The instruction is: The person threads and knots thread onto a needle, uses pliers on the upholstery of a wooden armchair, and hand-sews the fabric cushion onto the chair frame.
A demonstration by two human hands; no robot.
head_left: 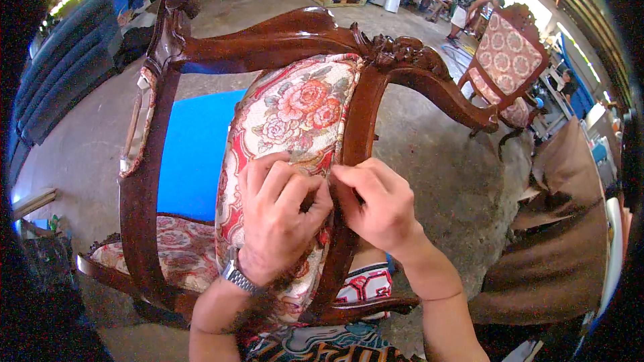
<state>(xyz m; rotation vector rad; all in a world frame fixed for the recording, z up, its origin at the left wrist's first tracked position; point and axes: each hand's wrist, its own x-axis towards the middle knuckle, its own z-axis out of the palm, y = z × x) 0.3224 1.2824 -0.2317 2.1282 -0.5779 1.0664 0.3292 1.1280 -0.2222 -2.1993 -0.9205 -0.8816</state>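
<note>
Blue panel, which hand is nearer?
Left. The left hand is over flowered fabric, right of the blue panel; the right hand is farther right, by the fabric's edge.

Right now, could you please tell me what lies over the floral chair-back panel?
The left hand lies over the floral panel, hiding the pattern beneath; the right hand is at its edge.

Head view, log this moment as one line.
left hand: over floral panel | right hand: at panel's edge beside wooden chair frame | both: fingers curled, grip unclear
</note>
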